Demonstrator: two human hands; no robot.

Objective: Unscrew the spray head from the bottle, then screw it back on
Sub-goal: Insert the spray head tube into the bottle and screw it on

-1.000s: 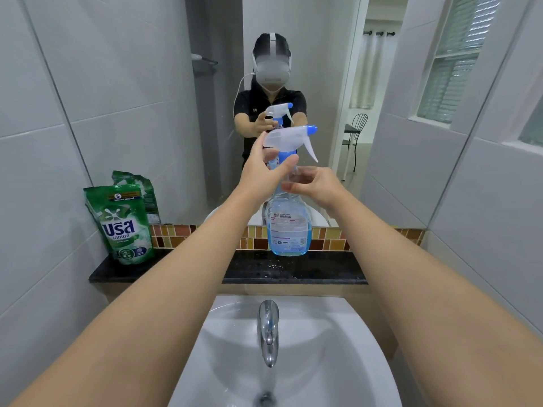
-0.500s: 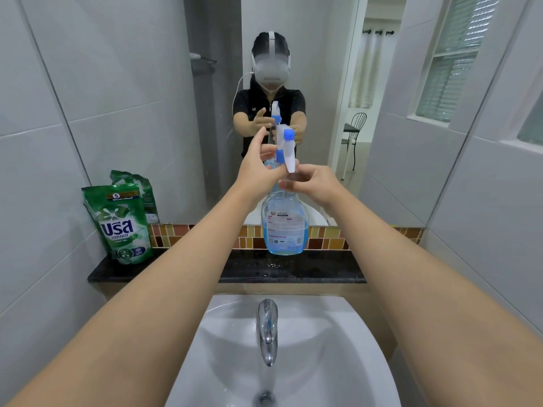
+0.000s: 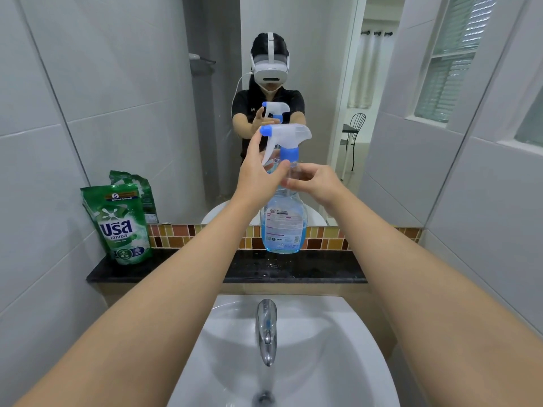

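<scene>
Since half a second ago the spray head [image 3: 286, 139] has swung round, nozzle now pointing left. We stand the bottle [image 3: 282, 223] on the far dark surface [image 3: 176, 267] beyond the sink [image 3: 346, 345], so both hands are free. Our right hand [image 3: 316, 183] pinches its clear neck steady; our left hand [image 3: 258, 171] curls around the head, fingers half spread, to turn it.
</scene>
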